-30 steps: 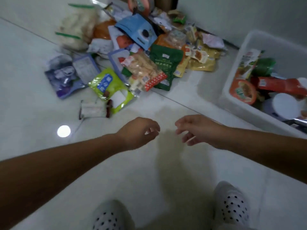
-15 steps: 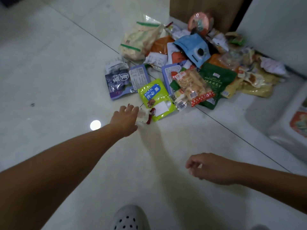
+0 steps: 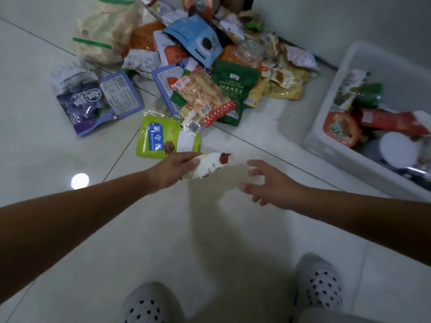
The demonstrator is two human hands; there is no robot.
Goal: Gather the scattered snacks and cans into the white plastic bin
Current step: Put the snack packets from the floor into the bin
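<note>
My left hand (image 3: 173, 167) grips a small white snack packet (image 3: 208, 165) with a dark red end, lifted off the floor. A short way to its right, my right hand (image 3: 268, 183) is open with fingers spread, holding nothing. A heap of snack bags lies on the floor beyond: a lime-green pouch (image 3: 163, 138), a purple bag (image 3: 86, 106), a dark green bag (image 3: 235, 87), a blue pouch (image 3: 198, 40) and a clear cracker bag (image 3: 203, 96). The white plastic bin (image 3: 326, 134) stands at the right with several packets inside.
The floor is pale tile with dark grout lines and a bright light reflection (image 3: 80, 181). A white wall (image 3: 338, 24) runs behind the heap and bin. My two feet in white dotted shoes (image 3: 318, 283) stand at the bottom.
My left hand reached the small white packet beside the lime-green pouch, closed on it and lifted it toward the right. My right hand opened and moved up toward the packet.
</note>
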